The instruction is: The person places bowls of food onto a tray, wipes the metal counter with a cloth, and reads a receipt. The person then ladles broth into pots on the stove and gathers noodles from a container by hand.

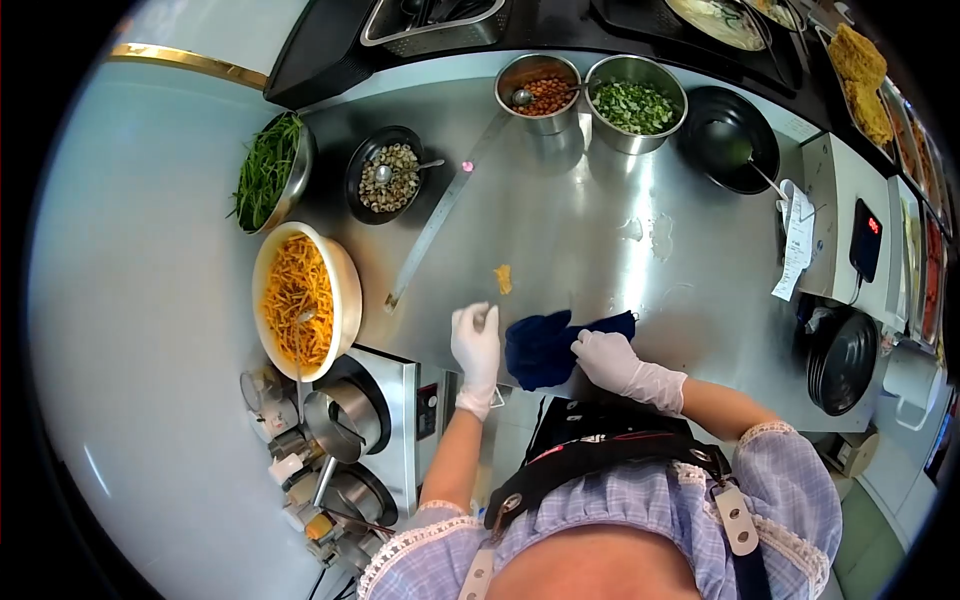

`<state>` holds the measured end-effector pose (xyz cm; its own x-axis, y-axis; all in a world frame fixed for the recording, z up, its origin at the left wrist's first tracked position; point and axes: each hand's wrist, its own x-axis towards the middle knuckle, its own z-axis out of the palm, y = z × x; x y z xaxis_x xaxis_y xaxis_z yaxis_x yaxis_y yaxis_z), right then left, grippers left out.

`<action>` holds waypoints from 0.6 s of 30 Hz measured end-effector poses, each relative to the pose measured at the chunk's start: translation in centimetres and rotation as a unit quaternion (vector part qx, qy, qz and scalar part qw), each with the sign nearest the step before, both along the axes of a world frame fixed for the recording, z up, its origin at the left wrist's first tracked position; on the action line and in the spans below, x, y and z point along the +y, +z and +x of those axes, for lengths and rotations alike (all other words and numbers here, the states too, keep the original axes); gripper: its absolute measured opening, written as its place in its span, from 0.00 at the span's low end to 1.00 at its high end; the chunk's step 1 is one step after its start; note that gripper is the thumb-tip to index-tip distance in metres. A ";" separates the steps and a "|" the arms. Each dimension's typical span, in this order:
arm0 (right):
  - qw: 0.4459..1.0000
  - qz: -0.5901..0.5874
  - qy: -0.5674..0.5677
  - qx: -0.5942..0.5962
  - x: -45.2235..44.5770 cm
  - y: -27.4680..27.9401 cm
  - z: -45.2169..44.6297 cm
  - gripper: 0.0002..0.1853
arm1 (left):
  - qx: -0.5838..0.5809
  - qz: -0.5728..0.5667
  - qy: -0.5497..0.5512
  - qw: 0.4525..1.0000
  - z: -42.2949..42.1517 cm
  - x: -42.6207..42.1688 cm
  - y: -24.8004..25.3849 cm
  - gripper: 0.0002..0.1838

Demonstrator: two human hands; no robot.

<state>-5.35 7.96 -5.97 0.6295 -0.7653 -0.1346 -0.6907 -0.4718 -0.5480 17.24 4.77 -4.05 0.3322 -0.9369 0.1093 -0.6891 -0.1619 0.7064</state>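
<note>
A dark blue cloth (540, 348) lies crumpled at the near edge of the steel counter. My right hand (618, 365), in a white glove, pinches it by its right part. To the left of the cloth and apart from it is my left hand (475, 345), also gloved, its fingers curled in. What those fingers hold, if anything, is hidden. Just beyond the left hand, a small yellow-orange scrap (503, 279) rests on the metal.
At the back stand steel pots of peanuts (545, 96) and chopped green onion (633, 107), beside a black bowl (728, 140). On the left are a bowl of orange shreds (298, 290), a bowl of greens (268, 175) and a dark bowl (386, 175). Black plates (845, 362) stand right.
</note>
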 end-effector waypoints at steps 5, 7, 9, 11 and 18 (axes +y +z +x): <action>0.999 0.000 -0.052 -0.004 -0.3 1.3 1.1 0.10 | -0.091 0.082 -0.027 0.992 -0.4 -3.4 -2.7 0.14; 0.997 0.012 -0.075 -0.004 -0.1 1.9 1.2 0.10 | -0.068 0.066 -0.035 0.995 -0.3 -3.9 -3.6 0.10; 0.995 0.018 -0.098 -0.015 0.2 2.6 1.0 0.10 | -0.036 0.063 -0.047 0.996 0.1 -4.1 -3.7 0.08; 0.992 -0.013 -0.110 -0.067 0.4 2.7 0.8 0.11 | 0.004 0.051 -0.063 0.997 0.1 -3.9 -2.9 0.06; 0.992 -0.077 -0.062 -0.074 0.2 0.8 3.0 0.23 | 0.125 0.020 -0.104 0.987 -1.3 -2.6 1.7 0.05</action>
